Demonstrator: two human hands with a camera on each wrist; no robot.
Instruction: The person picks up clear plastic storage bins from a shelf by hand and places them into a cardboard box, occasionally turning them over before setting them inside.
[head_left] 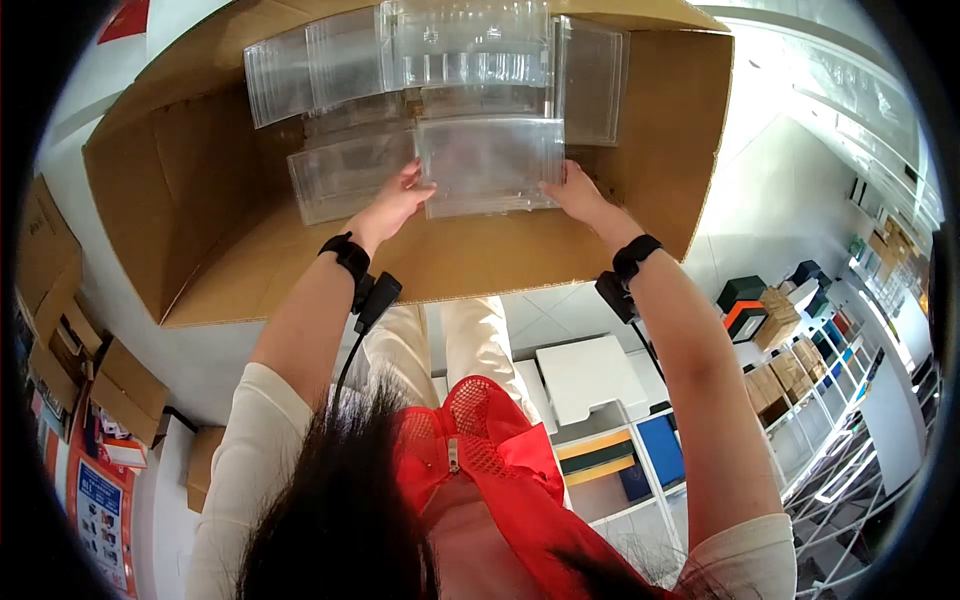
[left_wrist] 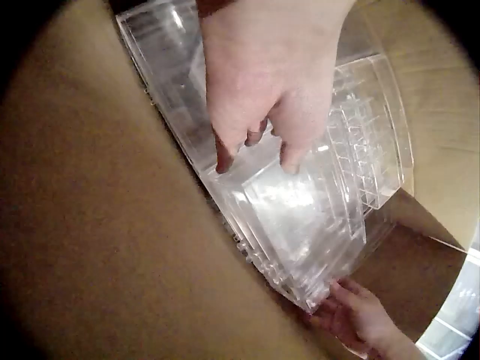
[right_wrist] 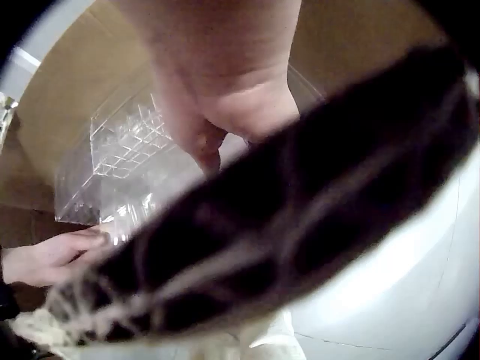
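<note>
A clear plastic box [head_left: 492, 165] lies at the near side of a large cardboard carton, between my two hands. My left hand [head_left: 395, 208] grips its left edge, thumb on top and fingers down along the side. On the opposite edge, my right hand [head_left: 582, 194] holds the box near its front corner. The left wrist view shows the fingers of the left hand [left_wrist: 262, 90] reaching down into a gap beside the stacked clear plastic [left_wrist: 285, 202]. In the right wrist view, a blurred dark strip hides the fingertips of the right hand [right_wrist: 232, 97].
More clear plastic boxes [head_left: 345, 65] stand in the carton [head_left: 215, 185], behind and left of the held one. Its front edge runs close below my forearms. White shelving [head_left: 640, 440] is at lower right, and opened cardboard boxes [head_left: 125, 390] stand at left.
</note>
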